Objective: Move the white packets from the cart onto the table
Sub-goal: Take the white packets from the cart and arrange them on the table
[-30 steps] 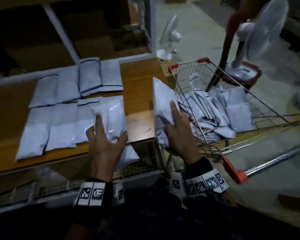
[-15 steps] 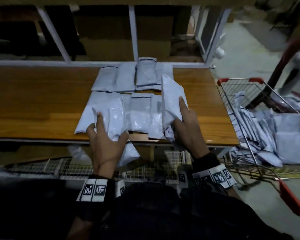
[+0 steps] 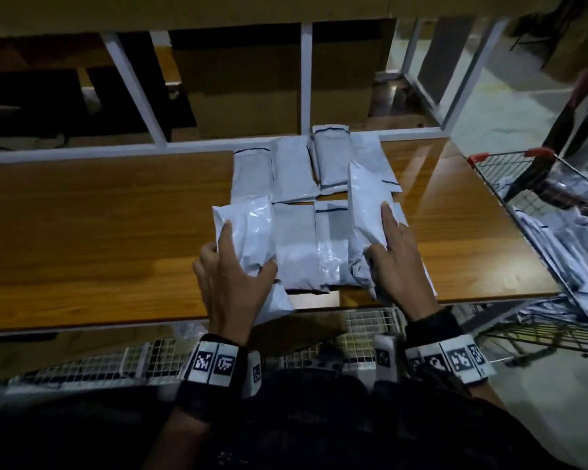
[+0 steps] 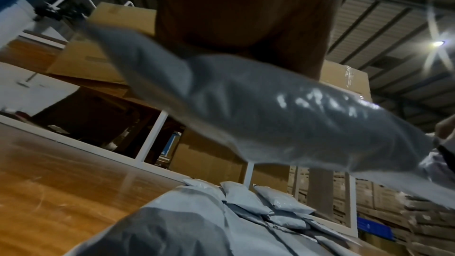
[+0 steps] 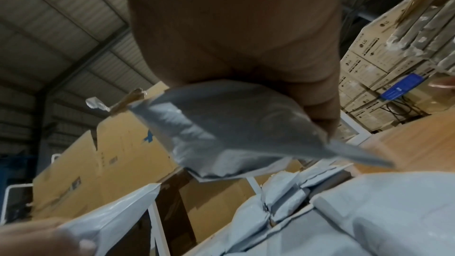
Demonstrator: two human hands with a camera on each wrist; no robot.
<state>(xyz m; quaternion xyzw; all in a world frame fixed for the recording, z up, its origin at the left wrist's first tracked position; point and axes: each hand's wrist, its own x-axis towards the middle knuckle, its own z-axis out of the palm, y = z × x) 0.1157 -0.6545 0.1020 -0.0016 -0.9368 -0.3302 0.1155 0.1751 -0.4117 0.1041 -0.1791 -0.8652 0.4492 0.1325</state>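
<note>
My left hand (image 3: 233, 283) grips one white packet (image 3: 248, 239) over the table (image 3: 82, 232), near its front edge, thumb and fingers curled round it. Laid packets (image 3: 294, 174) fill the middle. My right hand (image 3: 396, 262) pinches a second packet (image 3: 365, 201), tilted up on edge. Dropped carelessly, either could slide off the front edge (the plastic looks slick). The cart (image 3: 537, 184) is cut off at the right, so I can't count what's left.

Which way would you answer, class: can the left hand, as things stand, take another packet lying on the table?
Probably not: the left hand already grips a packet, so its fingers are occupied.
</note>
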